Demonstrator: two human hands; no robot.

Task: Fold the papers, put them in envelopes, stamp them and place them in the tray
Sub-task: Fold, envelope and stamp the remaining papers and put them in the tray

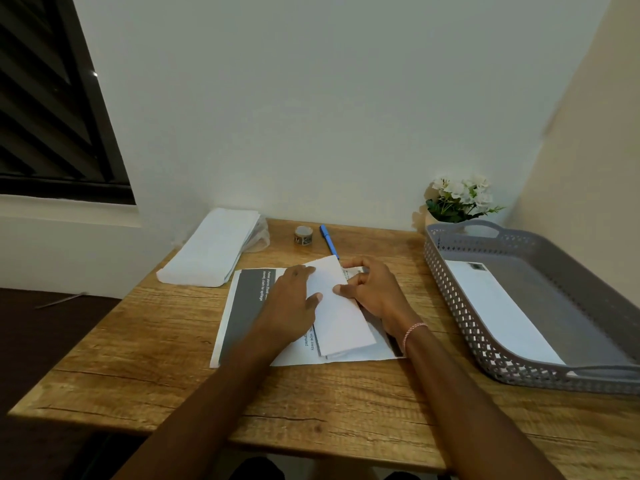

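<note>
A white folded paper lies on a stack of printed sheets at the middle of the wooden table. My left hand rests flat on the folded paper's left side, fingers fairly straight. My right hand holds its right edge, thumb on top and fingers curled beside it. A pile of white envelopes sits at the back left. A small roll of stamps stands at the back. The grey perforated tray on the right holds one stamped white envelope.
A blue pen lies just behind the folded paper, next to the roll. A pot of white flowers stands behind the tray in the corner. The wall runs close along the table's back and right sides. A dark window is at the upper left.
</note>
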